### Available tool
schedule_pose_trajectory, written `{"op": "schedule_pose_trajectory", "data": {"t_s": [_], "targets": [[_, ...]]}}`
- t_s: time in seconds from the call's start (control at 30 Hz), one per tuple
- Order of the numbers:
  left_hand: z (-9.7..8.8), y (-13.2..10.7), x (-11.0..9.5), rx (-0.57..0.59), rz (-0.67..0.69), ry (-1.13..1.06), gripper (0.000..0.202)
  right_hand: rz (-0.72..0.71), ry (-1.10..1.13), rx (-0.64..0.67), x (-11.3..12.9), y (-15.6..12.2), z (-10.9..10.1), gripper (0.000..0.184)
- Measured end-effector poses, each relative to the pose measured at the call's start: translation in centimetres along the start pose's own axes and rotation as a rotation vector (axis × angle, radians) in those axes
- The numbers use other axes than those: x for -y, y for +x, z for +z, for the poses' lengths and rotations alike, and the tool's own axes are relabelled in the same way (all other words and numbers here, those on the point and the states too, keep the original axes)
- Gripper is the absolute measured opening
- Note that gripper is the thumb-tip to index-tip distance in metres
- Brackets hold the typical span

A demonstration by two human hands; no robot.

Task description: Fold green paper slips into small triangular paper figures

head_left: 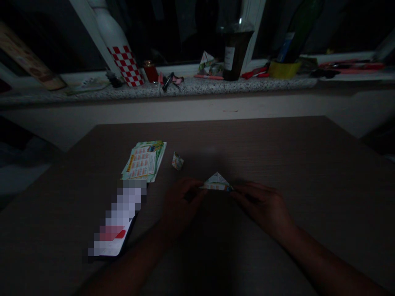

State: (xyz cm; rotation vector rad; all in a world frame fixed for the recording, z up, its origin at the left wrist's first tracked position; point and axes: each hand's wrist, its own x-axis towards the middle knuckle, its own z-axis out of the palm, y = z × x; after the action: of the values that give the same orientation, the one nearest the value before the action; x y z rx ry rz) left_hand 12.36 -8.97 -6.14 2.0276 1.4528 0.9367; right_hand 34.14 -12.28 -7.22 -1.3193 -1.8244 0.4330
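Observation:
A small folded paper triangle, printed in green, white and orange, is held point up just above the table. My left hand pinches its left corner between thumb and fingers. At the opposite corner, my right hand grips the paper in the same way. Beyond my left hand stands a small folded paper piece with similar print. To the left lies a stack of printed paper sheets, with a lit phone just in front of it. Dim light hides the finer folds.
The brown wooden table ends at a wall below a granite windowsill. On the sill stand a red-and-white checkered bottle, a dark labelled vase, a yellow container and another folded paper piece.

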Motion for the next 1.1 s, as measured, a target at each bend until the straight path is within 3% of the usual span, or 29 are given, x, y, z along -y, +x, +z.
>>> {"op": "schedule_pose_trajectory", "data": {"t_s": [0.3, 0.8, 0.97, 1.1], "targets": [[0.1, -0.1, 0.1, 0.0, 0.021, -0.003, 0.013, 0.015, 0.019, 0.009, 0.1, -0.1, 0.0, 0.013], [1.2, 0.1, -0.3, -0.079, -0.094, 0.016, 0.027, -0.007, 0.032, -0.014, 0.3, -0.1, 1.2, 0.01], [1.3, 0.1, -0.3, -0.061, -0.072, 0.046, 0.024, -0.014, 0.05, -0.023, 0.6, -0.1, 1.2, 0.011], [1.2, 0.0, -0.4, 0.054, 0.043, 0.103, 0.017, -0.008, 0.025, -0.037, 0.5, -0.1, 1.1, 0.012]]}}
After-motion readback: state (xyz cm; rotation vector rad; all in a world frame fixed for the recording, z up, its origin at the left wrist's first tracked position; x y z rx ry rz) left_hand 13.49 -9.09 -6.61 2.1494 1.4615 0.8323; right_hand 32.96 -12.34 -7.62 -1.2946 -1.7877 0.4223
